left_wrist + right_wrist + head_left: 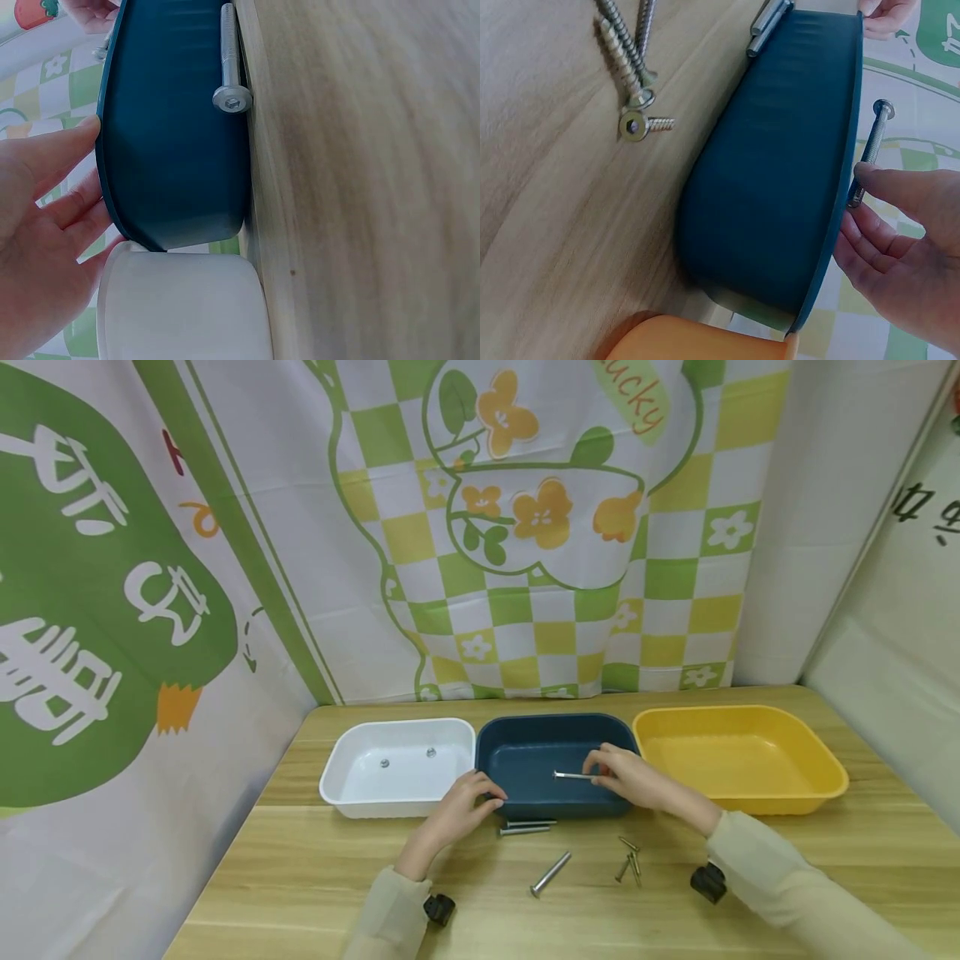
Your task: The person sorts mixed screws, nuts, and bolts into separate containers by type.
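Over the dark blue tray (558, 806), my right hand (626, 774) pinches a long silver bolt (572, 775) between thumb and fingers. The bolt's round head points left, and its threaded end sits in the fingertips (864, 174). My left hand (463, 806) holds the same tray's near left rim, thumb at the outer edge and the other fingers (79, 206) partly hidden behind the rim. Two more silver bolts (525, 830) lie along the tray's front wall. Another, larger-looking bolt (551, 873) rests on the table nearer to me.
Several brass-coloured screws (630, 862) lie loosely grouped on the wooden table (300, 877), right of the near bolt. A white tray (375, 810) with two small metal pieces (431, 752) stands to the left. A yellow tray (757, 803) adjoins on the right. Patterned cloth (525, 635) hangs behind.
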Tool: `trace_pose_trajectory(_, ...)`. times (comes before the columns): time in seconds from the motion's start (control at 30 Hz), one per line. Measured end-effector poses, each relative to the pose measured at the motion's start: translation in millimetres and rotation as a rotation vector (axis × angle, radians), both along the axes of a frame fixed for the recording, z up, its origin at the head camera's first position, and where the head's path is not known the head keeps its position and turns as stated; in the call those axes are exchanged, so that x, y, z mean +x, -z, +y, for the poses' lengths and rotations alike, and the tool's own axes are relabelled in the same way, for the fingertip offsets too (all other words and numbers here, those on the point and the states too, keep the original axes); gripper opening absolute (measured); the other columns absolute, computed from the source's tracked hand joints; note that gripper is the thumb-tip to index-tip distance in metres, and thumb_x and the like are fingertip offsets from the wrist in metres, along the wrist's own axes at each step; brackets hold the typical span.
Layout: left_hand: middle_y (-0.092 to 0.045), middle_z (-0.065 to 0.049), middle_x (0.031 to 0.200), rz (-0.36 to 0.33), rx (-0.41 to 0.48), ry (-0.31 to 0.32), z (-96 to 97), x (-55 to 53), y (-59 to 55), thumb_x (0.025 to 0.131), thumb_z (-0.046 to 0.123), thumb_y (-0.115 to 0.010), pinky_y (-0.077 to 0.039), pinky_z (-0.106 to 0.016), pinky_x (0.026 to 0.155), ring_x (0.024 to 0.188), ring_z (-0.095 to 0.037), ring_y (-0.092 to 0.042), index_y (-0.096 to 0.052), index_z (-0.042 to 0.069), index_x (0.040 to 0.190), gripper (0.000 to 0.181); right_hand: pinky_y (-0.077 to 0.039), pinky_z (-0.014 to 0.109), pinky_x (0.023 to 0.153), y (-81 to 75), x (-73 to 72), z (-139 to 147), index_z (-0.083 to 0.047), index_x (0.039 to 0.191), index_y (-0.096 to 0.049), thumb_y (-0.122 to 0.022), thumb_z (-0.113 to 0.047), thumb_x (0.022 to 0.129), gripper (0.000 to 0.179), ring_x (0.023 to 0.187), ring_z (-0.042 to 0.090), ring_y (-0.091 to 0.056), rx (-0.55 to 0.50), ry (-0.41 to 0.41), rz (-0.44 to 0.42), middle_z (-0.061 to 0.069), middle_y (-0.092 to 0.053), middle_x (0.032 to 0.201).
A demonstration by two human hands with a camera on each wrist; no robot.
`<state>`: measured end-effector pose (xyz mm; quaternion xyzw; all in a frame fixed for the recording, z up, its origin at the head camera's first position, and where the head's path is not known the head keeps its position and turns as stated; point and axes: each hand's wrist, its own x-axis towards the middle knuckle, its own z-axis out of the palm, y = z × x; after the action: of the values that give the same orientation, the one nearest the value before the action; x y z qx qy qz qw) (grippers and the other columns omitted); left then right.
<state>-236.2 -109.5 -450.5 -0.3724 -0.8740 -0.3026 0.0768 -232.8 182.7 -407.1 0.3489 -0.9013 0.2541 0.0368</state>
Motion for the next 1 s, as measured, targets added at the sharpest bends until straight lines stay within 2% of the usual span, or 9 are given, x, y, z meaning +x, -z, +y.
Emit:
trace_pose_trajectory(0.27,-0.058,0.002,0.085,0.001,-0.004,0.001,-0.4,-0.1,0.8,0.084,0.013,-0.059,-0.040,-0.024,0.071,0.080,-0.012,-0.048,-0.066,0.011,0.089,0.008,-0.036,0.021,0.052,4.0,-7.2,1,-0.004,0.088,-0.058,-0.061,0.000,0.080,0.009,0.059,0.005,-0.038,0.016,0.023,-0.011,-0.003,-0.042,0.070)
trace_pose_trajectory(0.47,-0.058,0.001,0.086,0.002,0.001,0.008,-0.2,0.3,-0.4,0.085,0.013,-0.058,-0.040,-0.025,0.072,0.081,-0.012,-0.048,-0.065,0.010,0.089,0.009,-0.044,0.027,0.060,6.3,-10.4,0,0.000,0.088,-0.060,-0.061,-0.001,0.080,0.008,0.068,0.014,-0.051,-0.041,0.059,-0.083,0.003,-0.052,0.077)
trace_pose_trajectory(0.6,-0.057,0.002,0.086,-0.009,-0.005,0.004,-0.2,0.6,-0.4,0.085,0.014,-0.058,-0.040,-0.026,0.072,0.080,-0.013,-0.048,-0.065,0.010,0.090,0.009,-0.047,0.035,0.068,7.3,-7.9,-1,0.002,0.093,-0.061,-0.061,-0.002,0.081,0.013,0.078,0.024,-0.056,-0.060,0.076,-0.133,0.009,-0.056,0.085)
trace_pose_trajectory(0.87,-0.058,0.001,0.087,-0.011,0.004,0.007,-0.7,-0.2,0.5,0.085,0.013,-0.058,-0.040,-0.026,0.073,0.082,-0.013,-0.048,-0.065,0.007,0.090,0.010,-0.047,0.036,0.069,4.9,1.6,-5,0.000,0.097,-0.061,-0.060,-0.007,0.082,0.016,0.080,0.019,-0.056,-0.072,0.068,-0.153,0.009,-0.057,0.090)
trace_pose_trajectory(1.0,-0.058,0.001,0.087,-0.015,0.001,0.008,-0.8,-0.6,1.4,0.085,0.014,-0.058,-0.040,-0.027,0.074,0.082,-0.013,-0.048,-0.065,0.008,0.090,0.011,-0.046,0.036,0.070,2.4,6.4,-6,-0.001,0.098,-0.061,-0.060,-0.007,0.082,0.016,0.081,0.022,-0.055,-0.071,0.053,-0.144,0.010,-0.057,0.093)
